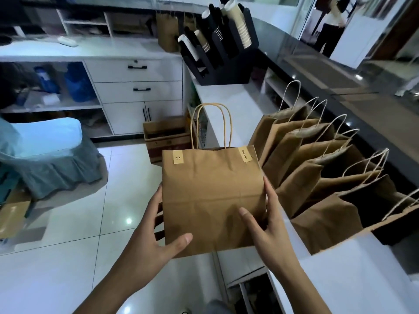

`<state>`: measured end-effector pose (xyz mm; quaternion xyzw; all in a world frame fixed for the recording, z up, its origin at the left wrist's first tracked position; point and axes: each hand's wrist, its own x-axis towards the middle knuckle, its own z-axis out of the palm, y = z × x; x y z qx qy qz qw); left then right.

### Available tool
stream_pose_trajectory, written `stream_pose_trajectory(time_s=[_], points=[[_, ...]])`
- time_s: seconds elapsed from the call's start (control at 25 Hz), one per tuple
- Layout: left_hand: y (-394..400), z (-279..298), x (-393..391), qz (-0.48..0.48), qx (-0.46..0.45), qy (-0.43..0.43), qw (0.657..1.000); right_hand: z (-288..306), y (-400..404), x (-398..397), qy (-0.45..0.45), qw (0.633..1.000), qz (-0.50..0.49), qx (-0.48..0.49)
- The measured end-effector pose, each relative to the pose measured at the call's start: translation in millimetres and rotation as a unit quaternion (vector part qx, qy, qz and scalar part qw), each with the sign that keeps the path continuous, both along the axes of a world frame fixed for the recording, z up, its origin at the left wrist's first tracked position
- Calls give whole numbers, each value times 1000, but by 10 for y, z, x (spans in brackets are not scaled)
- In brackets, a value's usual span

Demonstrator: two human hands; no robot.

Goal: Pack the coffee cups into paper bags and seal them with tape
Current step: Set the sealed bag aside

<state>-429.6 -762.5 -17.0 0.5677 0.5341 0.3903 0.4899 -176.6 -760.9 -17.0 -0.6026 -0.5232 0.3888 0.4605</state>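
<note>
Bag (210, 196) between both hands (204, 241)

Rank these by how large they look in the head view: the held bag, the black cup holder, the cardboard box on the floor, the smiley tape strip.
1. Held bag, though it is nearest the camera.
2. Cup holder.
3. Cardboard box, partly hidden behind the bag.
4. Smiley tape strip.

The bag (210, 198) I hold hides its own contents and the fingers of my left hand (156, 236) behind its side. My forearms run off the bottom edge. The nearest bag in the row (328, 220) is cut by the right edge. The shelves (86, 26) at the back are too blurred to read.
</note>
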Motion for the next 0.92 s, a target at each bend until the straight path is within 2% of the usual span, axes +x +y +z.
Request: stream_pose_trajectory(time_s=[0.32,0.64,0.92], points=[[995,-26,-50,11,-7,17,1000,-41,1100,-38,9,1000,5,-16],[2372,145,158,12,8,39,999,-8,2476,187,47,999,-5,6],[3233,314,550,7,39,12,999,198,3264,533,35,999,-19,26]])
